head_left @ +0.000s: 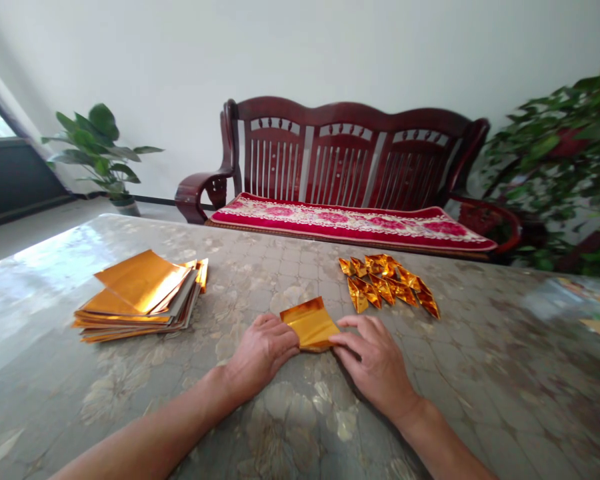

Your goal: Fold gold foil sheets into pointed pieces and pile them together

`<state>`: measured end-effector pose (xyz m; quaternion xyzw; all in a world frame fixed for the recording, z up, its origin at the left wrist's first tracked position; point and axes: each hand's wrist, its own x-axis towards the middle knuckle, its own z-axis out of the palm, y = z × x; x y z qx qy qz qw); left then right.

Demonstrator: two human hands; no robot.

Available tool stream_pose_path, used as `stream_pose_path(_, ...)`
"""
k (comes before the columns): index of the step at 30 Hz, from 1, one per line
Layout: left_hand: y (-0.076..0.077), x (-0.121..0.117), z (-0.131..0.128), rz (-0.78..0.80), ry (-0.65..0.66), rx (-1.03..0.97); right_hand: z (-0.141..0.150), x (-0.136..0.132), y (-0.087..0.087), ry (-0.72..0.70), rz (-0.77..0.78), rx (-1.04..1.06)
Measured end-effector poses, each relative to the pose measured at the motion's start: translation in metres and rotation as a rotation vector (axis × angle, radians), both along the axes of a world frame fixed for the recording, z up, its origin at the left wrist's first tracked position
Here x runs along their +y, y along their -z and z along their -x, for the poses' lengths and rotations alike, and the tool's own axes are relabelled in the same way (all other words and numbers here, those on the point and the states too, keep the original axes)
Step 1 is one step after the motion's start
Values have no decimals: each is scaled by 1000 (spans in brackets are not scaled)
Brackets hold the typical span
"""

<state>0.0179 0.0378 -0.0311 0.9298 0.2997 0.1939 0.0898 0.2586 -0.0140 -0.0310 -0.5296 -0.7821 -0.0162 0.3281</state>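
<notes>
Thin gold foil sheet point(310, 325), light, soft and slippery, at 12 o'clock on the tabletop point(480, 373) between left hand point(261, 353) and right hand point(375, 363), fingers point(349, 333) open and flat against it, best held by its edges.

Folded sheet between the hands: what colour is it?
The folded foil sheet is shiny golden orange; the head view shows it best.

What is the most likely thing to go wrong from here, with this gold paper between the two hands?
The gold foil sheet between the left hand and right hand looks thin, so it may crease or tear. The folded foil pieces lie loose just beyond the right hand and might be knocked apart. The fanned stack of foil sheets might slide on the glossy table top.
</notes>
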Motion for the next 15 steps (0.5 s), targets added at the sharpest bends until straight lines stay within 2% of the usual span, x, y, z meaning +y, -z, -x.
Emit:
stream_pose_path(4, -3, 2, 1, 56, -53, -43, -5, 1, 3, -57, 68, -8)
stream_pose_path(9, -10, -7, -6, 46, -88, -65, 2, -1, 5, -80, 81, -42)
stream_pose_path(15, -5, -6, -9, 99, -159, 26, 8, 0, 3, -48, 165, -26)
